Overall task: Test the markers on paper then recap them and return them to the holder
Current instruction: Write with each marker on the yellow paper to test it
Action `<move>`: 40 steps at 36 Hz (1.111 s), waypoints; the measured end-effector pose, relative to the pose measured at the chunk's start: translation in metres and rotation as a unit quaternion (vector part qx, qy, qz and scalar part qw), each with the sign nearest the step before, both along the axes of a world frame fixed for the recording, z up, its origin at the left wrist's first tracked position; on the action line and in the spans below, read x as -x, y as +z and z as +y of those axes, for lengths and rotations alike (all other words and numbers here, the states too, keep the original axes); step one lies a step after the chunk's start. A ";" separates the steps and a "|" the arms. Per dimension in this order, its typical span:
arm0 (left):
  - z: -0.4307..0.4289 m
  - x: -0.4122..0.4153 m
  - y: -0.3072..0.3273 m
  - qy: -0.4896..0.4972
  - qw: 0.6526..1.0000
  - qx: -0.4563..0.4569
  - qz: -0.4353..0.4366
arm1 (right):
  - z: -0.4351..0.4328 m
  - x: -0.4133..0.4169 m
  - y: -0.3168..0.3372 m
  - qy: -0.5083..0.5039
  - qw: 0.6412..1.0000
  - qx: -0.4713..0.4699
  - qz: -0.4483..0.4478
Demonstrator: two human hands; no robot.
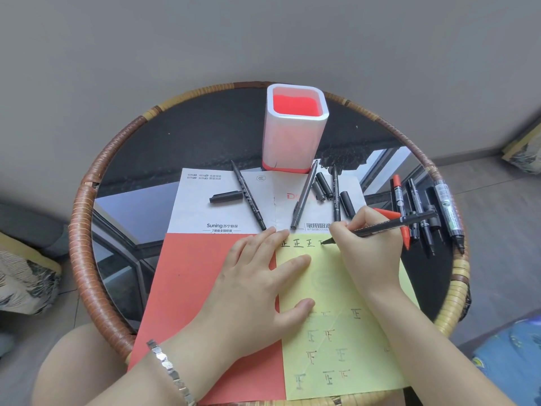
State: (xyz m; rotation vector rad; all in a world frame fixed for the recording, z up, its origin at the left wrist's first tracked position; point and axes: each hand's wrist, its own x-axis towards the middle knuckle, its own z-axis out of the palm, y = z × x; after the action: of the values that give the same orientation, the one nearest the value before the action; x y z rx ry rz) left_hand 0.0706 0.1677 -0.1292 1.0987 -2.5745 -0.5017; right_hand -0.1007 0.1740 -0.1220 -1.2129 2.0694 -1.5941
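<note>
My right hand [367,238] grips a black marker [409,221] with its tip touching the top of the yellow paper [345,341], beside three written characters. My left hand [254,282] lies flat, fingers spread, pressing the yellow paper and the red sheet [190,288] down. The white holder with a red inside [294,133] stands at the back of the table with nothing in it. Uncapped black markers [248,196] [304,197] and loose caps [226,197] [347,202] lie on the white leaflet [199,212].
A pile of several markers, one with a red cap [397,194], lies at the right of the round glass table with a woven rim [85,230]. Cushions sit on the floor at left [26,279] and far right [524,156].
</note>
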 end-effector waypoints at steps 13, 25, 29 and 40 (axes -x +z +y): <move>0.000 0.000 0.000 0.001 1.000 0.003 0.001 | 0.000 0.000 -0.002 -0.008 1.000 0.013 -0.006; 0.000 0.000 0.001 -0.001 1.000 0.003 -0.002 | -0.001 -0.002 0.002 -0.009 1.000 -0.003 -0.020; 0.000 0.000 0.001 -0.001 1.000 0.003 -0.002 | 0.000 -0.001 0.001 -0.005 1.000 -0.005 -0.028; 0.000 0.000 0.001 -0.002 1.000 0.008 0.001 | 0.000 0.000 0.000 -0.013 1.000 0.006 -0.026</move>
State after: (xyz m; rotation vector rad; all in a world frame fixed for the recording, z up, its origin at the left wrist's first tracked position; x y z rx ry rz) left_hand 0.0708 0.1675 -0.1284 1.0874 -2.5762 -0.4830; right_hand -0.1010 0.1742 -0.1216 -1.1393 2.0556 -1.6337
